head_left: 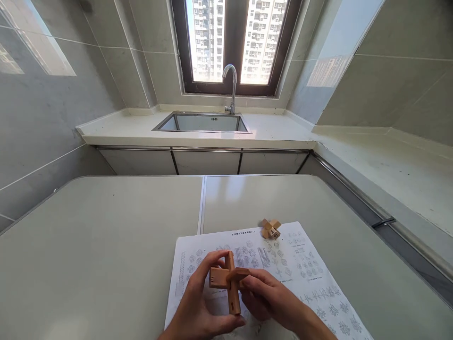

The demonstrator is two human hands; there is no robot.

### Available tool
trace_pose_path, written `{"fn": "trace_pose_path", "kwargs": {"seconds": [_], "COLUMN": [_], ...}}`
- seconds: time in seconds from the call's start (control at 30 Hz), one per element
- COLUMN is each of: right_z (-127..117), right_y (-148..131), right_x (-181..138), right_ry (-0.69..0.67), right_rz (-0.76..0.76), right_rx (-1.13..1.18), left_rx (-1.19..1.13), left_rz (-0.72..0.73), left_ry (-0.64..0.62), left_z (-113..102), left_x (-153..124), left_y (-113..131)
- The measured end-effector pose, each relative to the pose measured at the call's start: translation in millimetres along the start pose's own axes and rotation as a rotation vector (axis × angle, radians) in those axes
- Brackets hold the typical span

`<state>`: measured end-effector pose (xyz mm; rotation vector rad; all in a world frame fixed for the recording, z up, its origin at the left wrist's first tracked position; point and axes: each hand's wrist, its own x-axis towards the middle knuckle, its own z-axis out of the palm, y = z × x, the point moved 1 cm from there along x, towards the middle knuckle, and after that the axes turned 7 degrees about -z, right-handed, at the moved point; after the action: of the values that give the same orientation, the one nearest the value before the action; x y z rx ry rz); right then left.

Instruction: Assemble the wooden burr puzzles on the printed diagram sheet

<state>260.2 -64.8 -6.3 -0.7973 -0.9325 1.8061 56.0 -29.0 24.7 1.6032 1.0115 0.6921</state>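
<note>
Fingers (212, 259) of both hands grasping interlocked wooden burr puzzle (229, 279) over instruction sheet (307, 269) | partly assembled, seemingly | smaller wooden puzzle (271, 228) at sheet's far edge, untouched

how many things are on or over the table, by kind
wooden puzzles: 2, one held in the left hand and right hand, one small lying on the paper
printed paper sheets: 1
total: 3
</note>
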Motion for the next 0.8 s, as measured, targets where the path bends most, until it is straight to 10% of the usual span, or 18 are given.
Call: {"fn": "trace_pose_path", "kwargs": {"seconds": [0.8], "right_z": [9.6], "right_y": [4.1], "right_x": [-0.4], "right_ry": [-0.112], "right_rz": [-0.034], "right_rx": [0.216], "left_rx": [0.023], "left_rz": [0.016], "left_ry": [-0.005], "left_z": [-5.5], "left_x": [-3.5], "left_y": [5.6]}}
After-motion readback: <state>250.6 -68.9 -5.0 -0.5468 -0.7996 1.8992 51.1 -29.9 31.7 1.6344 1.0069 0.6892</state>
